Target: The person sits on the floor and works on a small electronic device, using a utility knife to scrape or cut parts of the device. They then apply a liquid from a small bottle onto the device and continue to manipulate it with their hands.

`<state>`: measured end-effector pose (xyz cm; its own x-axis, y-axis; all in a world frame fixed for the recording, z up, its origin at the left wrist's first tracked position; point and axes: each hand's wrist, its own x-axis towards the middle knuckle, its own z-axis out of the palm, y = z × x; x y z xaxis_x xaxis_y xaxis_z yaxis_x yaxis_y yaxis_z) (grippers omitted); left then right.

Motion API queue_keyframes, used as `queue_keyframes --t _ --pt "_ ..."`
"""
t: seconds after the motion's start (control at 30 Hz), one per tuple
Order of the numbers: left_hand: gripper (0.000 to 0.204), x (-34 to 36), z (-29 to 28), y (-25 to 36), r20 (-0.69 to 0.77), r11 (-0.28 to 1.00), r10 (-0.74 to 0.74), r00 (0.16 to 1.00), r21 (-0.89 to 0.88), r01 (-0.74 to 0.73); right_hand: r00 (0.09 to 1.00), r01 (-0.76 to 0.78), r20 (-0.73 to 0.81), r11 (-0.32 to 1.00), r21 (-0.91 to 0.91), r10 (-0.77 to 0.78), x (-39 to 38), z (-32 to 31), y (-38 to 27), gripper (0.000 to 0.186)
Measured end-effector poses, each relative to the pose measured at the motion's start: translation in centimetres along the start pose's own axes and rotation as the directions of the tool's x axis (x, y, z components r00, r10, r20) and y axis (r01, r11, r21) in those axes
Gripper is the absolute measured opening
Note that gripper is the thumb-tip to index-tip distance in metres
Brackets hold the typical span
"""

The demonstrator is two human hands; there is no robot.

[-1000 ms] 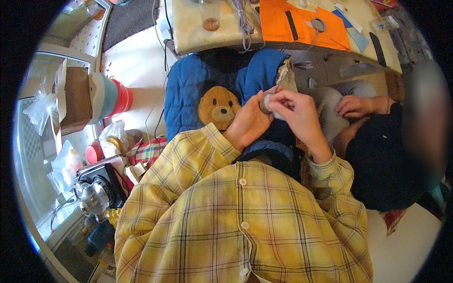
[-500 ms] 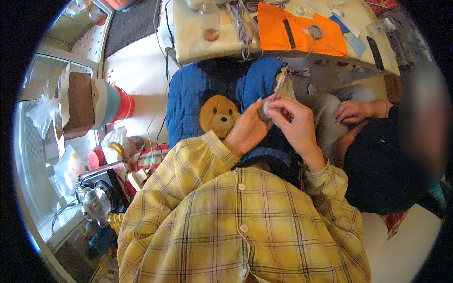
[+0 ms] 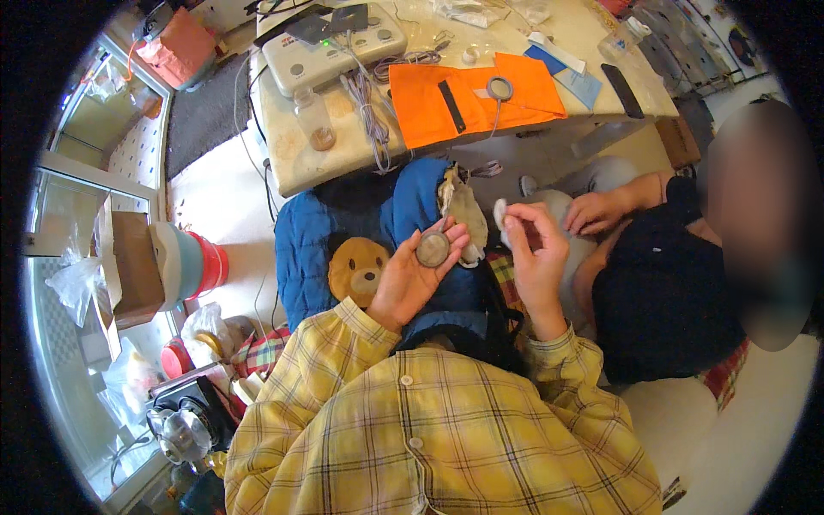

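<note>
Bearings: clock directions are as seen in the view, taken from the disc pad, with twelve toward the table.
Disc pad: the round grey pad (image 3: 433,248) lies on the upturned left hand, across the base of the fingers; its flat face is turned up to the camera, and being circular it shows no long axis.
Left hand: the palm of the left hand (image 3: 403,287) faces up, fingers loosely spread and pointing to one or two o'clock, bearing the pad without clenching it.
Cotton wad: the white cotton-like wad (image 3: 500,209) is at two o'clock, apart from the pad; its long axis runs roughly twelve to six, free end toward twelve.
Right hand: thumb and fingertips of the right hand (image 3: 541,253) pinch the wad's lower end.
Lap: a blue quilted garment (image 3: 300,232) with a brown bear patch (image 3: 352,273), the patch between eight and nine.
Table: an orange cloth (image 3: 429,112) with a second round pad (image 3: 499,88) on it, toward one; a clear jar (image 3: 319,137) between ten and eleven; a white control unit (image 3: 296,70) at eleven.
Neighbour: another person's hand (image 3: 592,213) between two and three.
</note>
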<state>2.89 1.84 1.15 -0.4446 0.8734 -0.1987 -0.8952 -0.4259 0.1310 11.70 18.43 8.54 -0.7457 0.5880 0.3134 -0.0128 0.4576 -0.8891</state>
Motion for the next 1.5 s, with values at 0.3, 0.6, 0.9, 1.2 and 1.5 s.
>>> queue_keyframes --t 0.3,0.6,0.9,1.2,1.5 --pt "0.051 -0.2 0.3 -0.1 0.006 1.000 0.005 1.000 -0.004 -0.005 0.977 0.212 0.032 0.968 -0.137 -0.209 2.7 -0.4 -3.2 0.011" --pt "0.051 0.0 -1.2 -0.2 0.051 0.996 0.003 0.999 -0.088 0.001 0.958 0.286 0.034 0.934 -0.213 -0.285 2.8 0.3 -5.2 0.008" --pt "0.048 -0.1 -1.3 0.0 -0.010 0.986 0.018 1.000 -0.165 -0.020 0.951 0.053 0.307 0.971 -0.231 0.021 0.1 2.4 -2.2 0.009" --pt "0.047 0.2 -1.8 -0.3 -0.025 0.998 0.059 0.998 -0.025 -0.059 0.922 0.210 0.367 0.956 -0.204 -0.123 -2.2 5.6 1.3 0.014" --pt "0.048 0.0 -1.2 -0.5 -0.024 0.998 0.056 0.998 0.020 -0.056 0.948 0.182 0.289 0.970 -0.161 -0.130 -2.3 4.8 0.0 0.013"
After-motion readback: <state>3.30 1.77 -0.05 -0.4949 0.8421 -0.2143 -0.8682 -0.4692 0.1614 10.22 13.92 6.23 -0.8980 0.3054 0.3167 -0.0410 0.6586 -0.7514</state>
